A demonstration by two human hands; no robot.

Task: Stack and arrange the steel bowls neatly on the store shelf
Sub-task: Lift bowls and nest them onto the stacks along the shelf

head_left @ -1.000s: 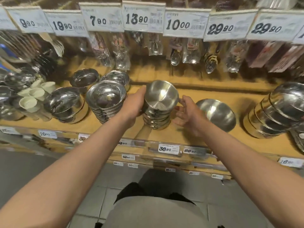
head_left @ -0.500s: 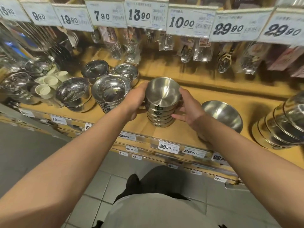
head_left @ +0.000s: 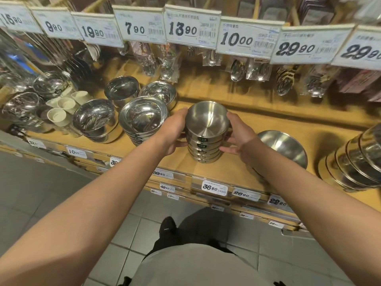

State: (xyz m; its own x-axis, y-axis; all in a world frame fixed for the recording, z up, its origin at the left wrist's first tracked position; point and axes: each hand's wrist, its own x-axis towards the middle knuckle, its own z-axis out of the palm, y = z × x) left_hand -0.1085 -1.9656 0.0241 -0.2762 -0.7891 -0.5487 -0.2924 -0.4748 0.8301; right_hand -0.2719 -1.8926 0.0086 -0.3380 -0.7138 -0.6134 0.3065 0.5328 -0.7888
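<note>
Wooden store shelf [head_left: 257, 120] under hanging price tags [head_left: 191, 25], tiled floor below. At the left end: white cups [head_left: 61, 108]. Next, toward the middle: polished bowl stacks [head_left: 142, 118]. Near the front edge, mid-shelf: stack of brushed steel bowls [head_left: 206, 133], base seated on the shelf, rims nested. Left hand [head_left: 175, 131] curled against the stack's left side; right hand [head_left: 237, 135] curled against its right side, fingers wrapping the lower bowls. Further right: single bowl [head_left: 282, 145], then a tilted stack [head_left: 350, 162] at the right end.

Recommended handling: keep equal pressure from both sides; square the rims before release; slide, not lift, to align with neighbouring stacks; avoid tipping forward over the front edge.
</note>
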